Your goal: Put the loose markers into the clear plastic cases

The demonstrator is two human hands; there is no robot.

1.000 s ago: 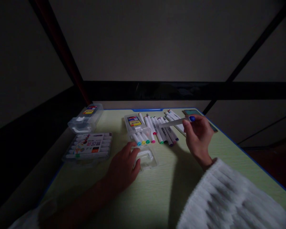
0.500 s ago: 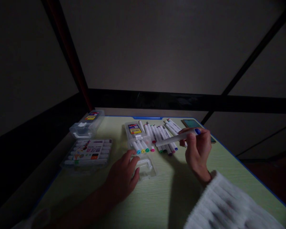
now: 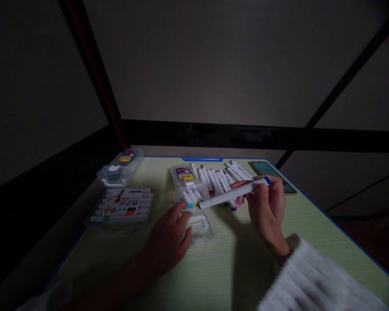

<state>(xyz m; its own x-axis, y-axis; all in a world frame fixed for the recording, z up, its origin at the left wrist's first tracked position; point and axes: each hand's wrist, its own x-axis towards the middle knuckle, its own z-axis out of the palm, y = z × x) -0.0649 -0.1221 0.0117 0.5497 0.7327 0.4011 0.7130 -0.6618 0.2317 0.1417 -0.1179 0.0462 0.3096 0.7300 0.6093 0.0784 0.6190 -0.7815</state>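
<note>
A white marker with dark blue ends lies slantwise in my right hand, pinched near its right end. Its left end points at the opening of a clear plastic marker case. Inside that case are several white markers, blue and yellow ends facing me. My left hand rests by the case's folded-down lid, fingers curved and apart, touching its left side. Behind the held marker lies a loose row of white markers, partly hidden by it.
At the left are a flat pack of markers and, behind it, another clear case. A phone-like flat object lies by the right edge of the green table. A wall rises behind.
My right hand has moved the marker's left end left and down, over the front of the case. My left hand stays at the lid.
</note>
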